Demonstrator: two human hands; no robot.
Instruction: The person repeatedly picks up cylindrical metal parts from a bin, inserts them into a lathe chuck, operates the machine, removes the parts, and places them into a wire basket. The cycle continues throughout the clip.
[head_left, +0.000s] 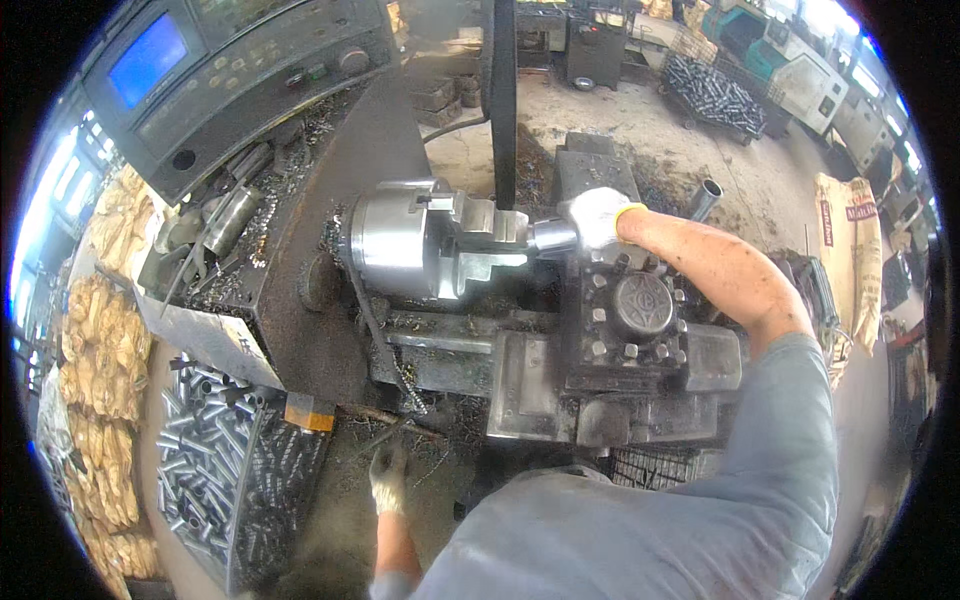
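Where the concrete floor [585,115] opens out past the lathe, it is scattered with dark shavings; a far bin [712,97] heaped with metal pieces sits toward the machines at upper right. Tan sacks [100,350] pile along the left edge, near a crate of short tubes [205,455]. Control panel [265,85], blue screen lit, at upper left. Lathe bed [440,340] grimy, curled swarf at its side; bolted tool turret [640,305] to the right of the bright chuck [395,243]. Metal cylinder [553,237] lies level at the chuck's right face, between chuck and right grip; seating depth unclear. Right grip [597,220], white-gloved, is closed around the cylinder's right end. Left grip [388,480], gloved, hangs low below the bed, near a thin rod [385,436]; whether its fingers hold anything, cannot tell.
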